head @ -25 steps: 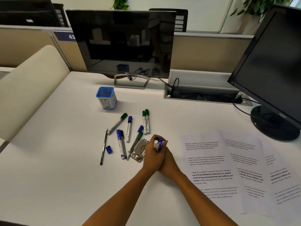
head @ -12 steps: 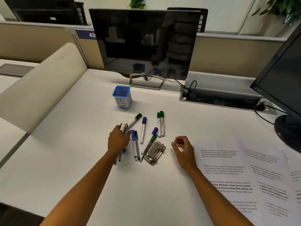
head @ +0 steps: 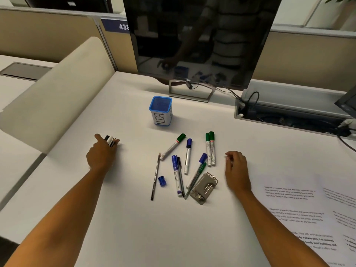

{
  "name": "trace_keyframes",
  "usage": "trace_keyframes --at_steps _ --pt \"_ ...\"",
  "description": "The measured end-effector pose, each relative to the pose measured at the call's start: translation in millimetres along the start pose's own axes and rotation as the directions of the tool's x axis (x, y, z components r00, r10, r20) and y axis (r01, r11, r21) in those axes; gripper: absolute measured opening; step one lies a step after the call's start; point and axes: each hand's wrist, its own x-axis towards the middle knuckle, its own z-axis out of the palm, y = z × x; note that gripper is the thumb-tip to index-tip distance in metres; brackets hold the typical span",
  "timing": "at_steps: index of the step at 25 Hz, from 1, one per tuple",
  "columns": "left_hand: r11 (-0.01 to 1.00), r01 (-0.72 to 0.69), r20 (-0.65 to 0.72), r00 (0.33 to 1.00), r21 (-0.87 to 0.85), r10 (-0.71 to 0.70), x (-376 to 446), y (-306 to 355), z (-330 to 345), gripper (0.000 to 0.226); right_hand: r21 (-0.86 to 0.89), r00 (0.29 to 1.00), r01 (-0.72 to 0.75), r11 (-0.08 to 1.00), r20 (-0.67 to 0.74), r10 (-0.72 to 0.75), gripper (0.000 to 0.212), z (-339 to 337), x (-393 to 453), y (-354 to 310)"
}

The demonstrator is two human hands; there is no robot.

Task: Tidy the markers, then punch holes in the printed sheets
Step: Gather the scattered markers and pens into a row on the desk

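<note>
My left hand (head: 102, 154) grips a small bundle of markers (head: 110, 140) at the left of the desk, their ends sticking out past my fingers. My right hand (head: 236, 169) rests on the desk right of the pile, fingers loosely curled, holding nothing. Between the hands lie several green- and blue-capped markers (head: 210, 149), a pencil (head: 155, 176), a loose blue cap (head: 162, 180) and a metal hole punch (head: 203, 187). A blue pot labelled BIN (head: 161, 111) stands behind the pile. Printed sheets (head: 300, 211) lie at the right.
A monitor (head: 196, 41) on a stand sits behind the pot. A cable tray with wires (head: 289, 114) runs along the back right. A beige curved divider (head: 54, 95) borders the desk on the left. A second monitor's corner (head: 347, 102) shows at far right.
My hands were clasped together over markers; they have parted. My left hand carried a bundle of markers leftward, away from the pile. My right hand stays right of the pile.
</note>
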Motion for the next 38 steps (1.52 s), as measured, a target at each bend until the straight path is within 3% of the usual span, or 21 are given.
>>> trace_keyframes --at_steps 7,13,16,27,32,35,38 --pt "0.991 -0.059 -0.005 0.998 0.119 0.060 59 -18 10 0.068 -0.062 0.999 0.035 0.997 -0.023 -0.036 0.011 6 3 1" --pt "0.974 -0.066 -0.072 0.994 0.218 0.084 75 -24 11 0.084 -0.080 0.999 0.025 0.997 -0.031 -0.027 0.010 7 3 -1" --pt "0.948 -0.105 -0.070 0.989 0.301 0.132 75 -27 12 0.078 -0.087 0.999 0.016 0.996 -0.042 -0.019 0.012 7 3 -2" --pt "0.953 -0.093 -0.090 0.988 0.288 0.123 64 -26 13 0.067 -0.098 0.999 0.017 0.995 -0.048 -0.021 0.013 7 2 -1" --pt "0.916 -0.167 -0.127 0.966 0.365 0.227 51 -13 13 0.062 -0.084 0.998 0.019 0.996 -0.054 -0.023 0.011 8 2 -1" --pt "0.915 -0.371 -0.112 0.914 0.159 0.390 14 28 22 0.047 -0.077 0.998 0.014 0.997 -0.057 -0.019 0.011 8 2 0" --pt "0.819 -0.553 0.046 0.824 -0.150 0.565 -35 90 34 0.036 -0.086 0.998 0.008 0.996 -0.058 -0.013 0.011 7 2 -1"
